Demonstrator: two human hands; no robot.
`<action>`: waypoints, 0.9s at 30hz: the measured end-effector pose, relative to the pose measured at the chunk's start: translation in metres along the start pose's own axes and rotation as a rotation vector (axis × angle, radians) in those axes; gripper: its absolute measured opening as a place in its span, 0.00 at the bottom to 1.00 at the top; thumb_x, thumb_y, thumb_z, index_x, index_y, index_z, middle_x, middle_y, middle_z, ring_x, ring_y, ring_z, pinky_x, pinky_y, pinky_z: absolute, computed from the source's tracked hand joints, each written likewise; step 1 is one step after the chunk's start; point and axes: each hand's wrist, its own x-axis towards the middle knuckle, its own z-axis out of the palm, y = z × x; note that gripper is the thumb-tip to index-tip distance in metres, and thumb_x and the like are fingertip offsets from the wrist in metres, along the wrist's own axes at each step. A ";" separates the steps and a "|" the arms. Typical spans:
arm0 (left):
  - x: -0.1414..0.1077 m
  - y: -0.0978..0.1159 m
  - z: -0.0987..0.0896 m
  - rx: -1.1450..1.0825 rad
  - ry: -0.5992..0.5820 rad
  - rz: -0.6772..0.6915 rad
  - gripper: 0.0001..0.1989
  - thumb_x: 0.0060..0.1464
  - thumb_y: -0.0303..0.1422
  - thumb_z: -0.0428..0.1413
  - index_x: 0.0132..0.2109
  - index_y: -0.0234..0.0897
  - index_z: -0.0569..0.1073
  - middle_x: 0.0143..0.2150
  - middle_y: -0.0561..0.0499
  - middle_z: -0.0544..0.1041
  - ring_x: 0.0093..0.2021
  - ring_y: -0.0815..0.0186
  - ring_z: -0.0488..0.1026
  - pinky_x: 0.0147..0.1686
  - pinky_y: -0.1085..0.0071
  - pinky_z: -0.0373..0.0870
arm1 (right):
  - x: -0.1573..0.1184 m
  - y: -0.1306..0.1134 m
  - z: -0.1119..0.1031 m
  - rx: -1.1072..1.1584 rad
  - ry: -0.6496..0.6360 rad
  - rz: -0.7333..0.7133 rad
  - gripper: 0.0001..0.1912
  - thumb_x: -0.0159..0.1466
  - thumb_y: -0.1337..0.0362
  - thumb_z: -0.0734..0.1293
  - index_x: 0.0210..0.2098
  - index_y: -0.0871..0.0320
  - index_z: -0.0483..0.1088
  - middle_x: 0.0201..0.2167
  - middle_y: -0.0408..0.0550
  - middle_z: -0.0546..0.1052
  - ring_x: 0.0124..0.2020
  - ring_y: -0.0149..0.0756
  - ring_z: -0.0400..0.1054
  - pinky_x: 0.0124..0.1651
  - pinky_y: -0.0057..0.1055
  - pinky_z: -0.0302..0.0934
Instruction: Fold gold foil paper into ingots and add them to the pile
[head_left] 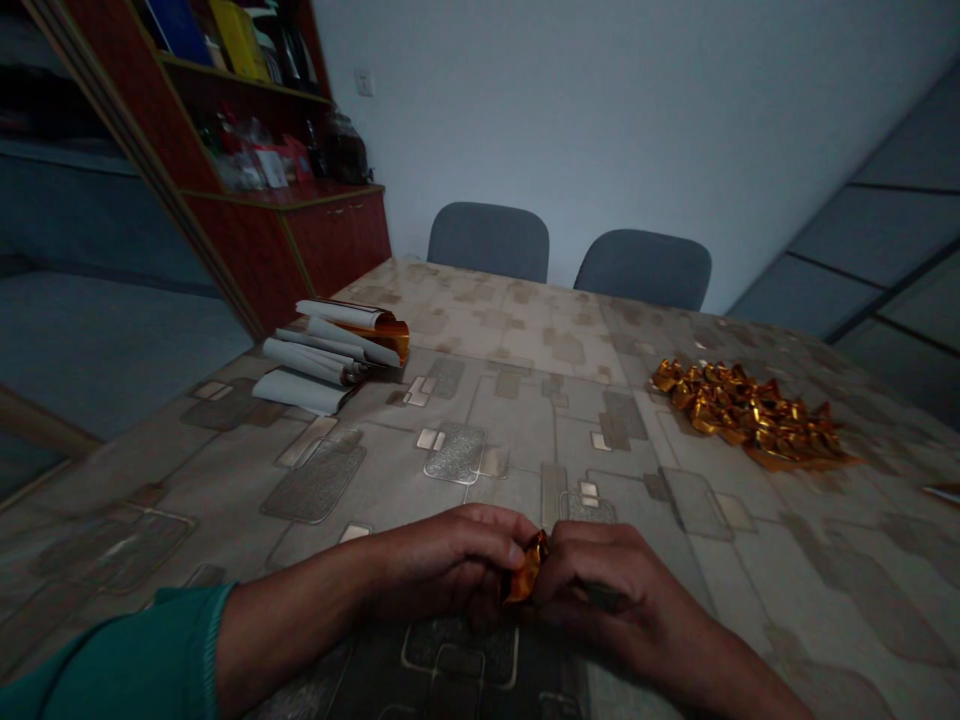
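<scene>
A small piece of folded gold foil paper is pinched between my two hands above the near side of the table. My left hand grips its left side, thumb on top and fingers curled below. On the other side, my right hand has its fingers bent against the foil's right edge; its fingertips are partly hidden. Several folded gold foil paper pieces sit grouped in rows at the right, apart from my hands. At the left lie curled stacks of paper sheets, grey-white outside and gold inside.
The table has a patterned cover with rectangles. Two grey chairs stand along its far side, before a pale wall. A red-brown cabinet with bags, a jar and other items on its shelves is at the back left.
</scene>
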 end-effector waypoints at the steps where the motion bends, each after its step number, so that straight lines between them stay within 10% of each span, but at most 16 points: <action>1: 0.000 0.000 0.000 -0.004 -0.006 0.023 0.12 0.46 0.31 0.62 0.40 0.34 0.76 0.32 0.51 0.74 0.30 0.69 0.70 0.25 0.77 0.62 | 0.000 0.001 0.000 0.053 0.032 0.022 0.08 0.67 0.58 0.70 0.37 0.54 0.78 0.29 0.44 0.76 0.30 0.32 0.68 0.33 0.30 0.59; 7: 0.002 -0.001 0.003 -0.002 0.020 0.191 0.16 0.50 0.35 0.64 0.45 0.34 0.73 0.35 0.50 0.74 0.29 0.70 0.69 0.27 0.76 0.61 | 0.004 0.009 -0.001 0.554 0.425 0.427 0.19 0.63 0.48 0.72 0.31 0.57 0.69 0.19 0.36 0.68 0.19 0.25 0.55 0.24 0.24 0.49; 13: 0.000 -0.001 0.004 0.092 0.047 0.308 0.20 0.52 0.41 0.65 0.45 0.39 0.67 0.34 0.55 0.73 0.28 0.71 0.68 0.29 0.75 0.59 | 0.003 0.012 0.006 0.787 0.092 0.509 0.23 0.63 0.45 0.71 0.30 0.61 0.71 0.15 0.35 0.65 0.15 0.22 0.48 0.22 0.23 0.49; 27: 0.001 -0.001 0.003 0.062 0.048 0.298 0.17 0.52 0.38 0.65 0.43 0.38 0.68 0.32 0.56 0.71 0.28 0.73 0.68 0.29 0.77 0.60 | 0.004 0.022 0.019 1.023 0.095 0.538 0.18 0.62 0.50 0.74 0.31 0.59 0.69 0.10 0.29 0.59 0.11 0.20 0.41 0.14 0.19 0.45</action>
